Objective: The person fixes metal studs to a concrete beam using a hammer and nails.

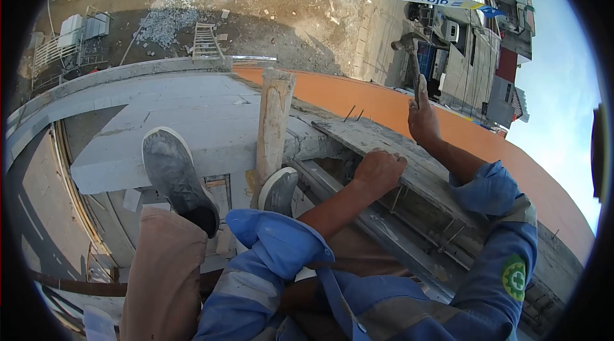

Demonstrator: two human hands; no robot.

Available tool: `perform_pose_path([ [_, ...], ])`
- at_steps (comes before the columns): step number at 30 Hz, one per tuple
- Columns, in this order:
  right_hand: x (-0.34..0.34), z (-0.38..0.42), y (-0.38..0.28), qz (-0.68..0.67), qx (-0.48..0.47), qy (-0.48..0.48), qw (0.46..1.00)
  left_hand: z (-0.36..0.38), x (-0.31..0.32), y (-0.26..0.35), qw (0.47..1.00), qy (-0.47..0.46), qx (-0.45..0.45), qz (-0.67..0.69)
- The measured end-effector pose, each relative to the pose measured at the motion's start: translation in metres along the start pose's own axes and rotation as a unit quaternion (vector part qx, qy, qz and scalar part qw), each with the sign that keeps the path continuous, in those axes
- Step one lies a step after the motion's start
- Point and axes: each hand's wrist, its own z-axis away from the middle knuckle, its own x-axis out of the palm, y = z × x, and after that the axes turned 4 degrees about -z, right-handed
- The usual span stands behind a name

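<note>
My right hand (423,120) is wrapped round the handle of a hammer (413,63), which is raised with its head uppermost in view, beyond the boards. Lower and to the left, my left hand (380,173) is closed in a fist against the near edge of a grey, cement-stained wooden board (441,178). What its fingers hold, if anything, is hidden. Two thin metal rods or nails (355,113) stick up near the board's far left end. Beneath the board a gap shows thin metal bars (400,199).
My shoes (169,162) rest high up, one on a pale block wall (147,149). A wooden post (275,120) stands beside the other shoe. Beyond the orange wall (339,91) lies a drop to dirt ground with rubble (169,18), a ladder (206,40) and a street.
</note>
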Motion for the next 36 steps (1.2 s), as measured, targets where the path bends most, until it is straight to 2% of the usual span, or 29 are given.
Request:
perform_pose_path([
  [1, 0.026, -0.002, 0.028, 0.076, -0.036, -0.066, 0.994, 0.001, -0.004, -0.001, 1.0, 0.003, -0.001, -0.003],
  [2, 0.044, -0.009, 0.051, 0.248, -0.111, -0.185, 0.944, 0.002, -0.006, 0.0, 1.0, -0.015, -0.016, -0.001],
  [3, 0.039, -0.01, 0.025, 0.167, -0.028, -0.218, 0.961, 0.001, -0.007, 0.002, 0.999, -0.033, -0.03, 0.003],
  [4, 0.031, -0.017, 0.018, 0.166, -0.024, -0.213, 0.963, -0.003, -0.006, 0.001, 0.999, -0.033, -0.023, 0.003],
  [6, 0.031, -0.024, 0.01, 0.067, -0.047, -0.168, 0.982, 0.003, 0.0, -0.001, 1.0, 0.012, 0.001, 0.009],
  [8, 0.007, -0.035, 0.001, 0.042, -0.06, -0.096, 0.993, 0.003, 0.001, -0.001, 1.0, 0.02, 0.006, 0.019],
  [10, -0.017, -0.046, 0.003, 0.013, -0.124, 0.017, 0.992, 0.0, 0.001, -0.003, 0.999, 0.035, 0.008, 0.024],
  [11, -0.02, -0.046, 0.008, 0.013, -0.124, 0.015, 0.992, 0.0, 0.002, -0.003, 0.999, 0.037, 0.004, 0.021],
  [13, -0.023, -0.045, 0.012, -0.024, -0.221, 0.176, 0.959, 0.0, 0.005, -0.001, 0.999, 0.038, -0.001, 0.02],
  [15, -0.002, -0.014, 0.013, -0.048, -0.137, 0.103, 0.984, 0.0, 0.004, -0.001, 1.0, 0.018, -0.003, 0.008],
  [16, -0.001, 0.003, -0.006, -0.006, 0.078, -0.079, 0.994, 0.002, 0.002, -0.002, 1.0, 0.02, -0.004, 0.008],
  [17, 0.047, -0.019, 0.079, 0.157, -0.158, -0.049, 0.974, 0.003, 0.0, -0.002, 1.0, 0.002, -0.005, 0.018],
  [18, 0.045, -0.011, 0.05, 0.219, -0.045, -0.173, 0.959, 0.002, -0.002, -0.002, 0.999, -0.014, -0.007, 0.028],
  [20, 0.02, -0.017, 0.007, 0.09, 0.081, -0.257, 0.959, 0.0, 0.0, -0.004, 1.0, 0.008, -0.012, 0.018],
  [22, 0.001, -0.011, -0.01, 0.059, 0.065, -0.207, 0.974, 0.005, 0.002, 0.0, 1.0, 0.022, -0.013, 0.009],
  [23, 0.003, -0.028, 0.018, 0.05, -0.008, -0.151, 0.987, 0.003, 0.001, -0.001, 0.999, 0.029, -0.008, 0.019],
  [25, -0.009, -0.036, 0.025, 0.035, -0.164, 0.026, 0.985, 0.003, -0.001, -0.002, 0.999, 0.033, -0.007, 0.028],
  [26, -0.023, -0.041, 0.023, 0.013, -0.077, 0.01, 0.997, 0.002, -0.002, -0.002, 0.999, 0.029, -0.011, 0.029],
  [28, -0.031, -0.036, 0.021, 0.008, -0.14, 0.111, 0.984, 0.004, 0.003, 0.001, 0.999, 0.018, -0.016, 0.035],
  [29, -0.025, -0.033, 0.022, 0.007, -0.14, 0.112, 0.984, 0.001, 0.003, 0.0, 0.999, 0.012, -0.019, 0.036],
  [31, 0.0, -0.02, 0.023, -0.006, -0.087, 0.095, 0.992, 0.002, 0.004, 0.001, 0.999, 0.007, -0.028, 0.033],
  [32, 0.007, -0.015, 0.025, 0.024, -0.026, -0.019, 0.999, 0.002, 0.002, 0.0, 0.999, 0.018, -0.028, 0.029],
  [33, 0.011, -0.01, 0.013, 0.055, 0.053, -0.156, 0.985, 0.004, 0.001, 0.002, 0.999, 0.026, -0.027, 0.029],
  [34, 0.013, -0.005, 0.002, 0.089, 0.131, -0.29, 0.944, 0.007, 0.003, 0.005, 0.999, 0.03, -0.03, 0.027],
  [35, 0.037, -0.016, 0.031, 0.12, 0.039, -0.243, 0.962, 0.008, 0.003, 0.004, 0.999, 0.032, -0.037, 0.022],
  [36, 0.03, -0.026, 0.038, 0.122, 0.035, -0.239, 0.963, 0.006, 0.004, 0.004, 0.998, 0.035, -0.044, 0.022],
])
